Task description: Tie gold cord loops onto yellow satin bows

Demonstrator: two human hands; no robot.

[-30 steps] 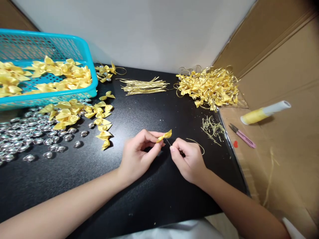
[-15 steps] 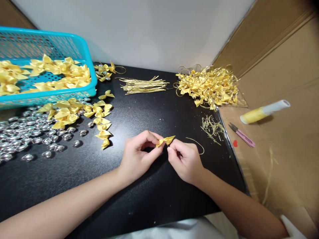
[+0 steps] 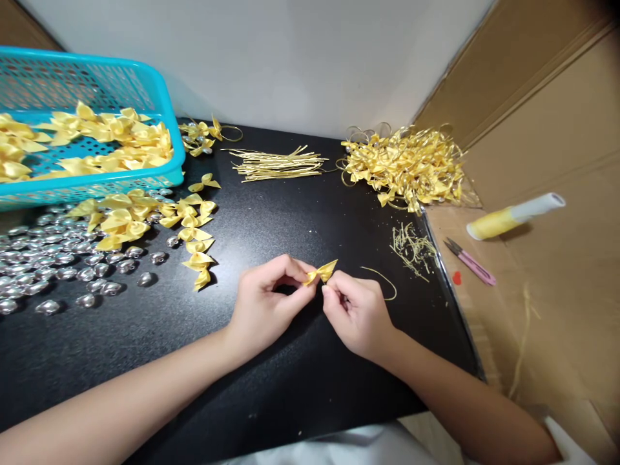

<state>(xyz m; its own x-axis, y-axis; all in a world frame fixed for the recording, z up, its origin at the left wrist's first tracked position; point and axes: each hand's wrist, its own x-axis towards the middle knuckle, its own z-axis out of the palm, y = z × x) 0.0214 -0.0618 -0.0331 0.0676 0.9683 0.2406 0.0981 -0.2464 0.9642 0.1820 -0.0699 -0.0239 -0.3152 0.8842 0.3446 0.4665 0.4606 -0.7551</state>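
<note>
Between the thumb and fingers of my left hand (image 3: 268, 303) is a small yellow ribbon bow (image 3: 320, 274), held just above the black table. My right hand (image 3: 361, 313) is closed in a pinch right beside the bow's right wing, on a thin gold cord whose gripped part is mostly hidden by the fingertips. Out past the right knuckles curves a length of gold cord (image 3: 385, 278); whether it joins the pinched part cannot be seen. Left of my hands, loose yellow bows (image 3: 197, 247) lie in a rough column, with silver beads (image 3: 111, 289) scattered farther left.
A turquoise basket (image 3: 178, 145) of yellow bows stands back left. Cut gold cords (image 3: 281, 164) lie at the back, near a heap of corded bows (image 3: 407, 165). Cord scraps (image 3: 411, 250) sit by the right edge. Beyond are pink thread snips (image 3: 469, 261) and a yellow-white roll (image 3: 513, 216).
Both hands stay together at the bow, having shifted very slightly left. The right fingertips have moved closer to the bow, and the short cord seen between them is now barely visible.
</note>
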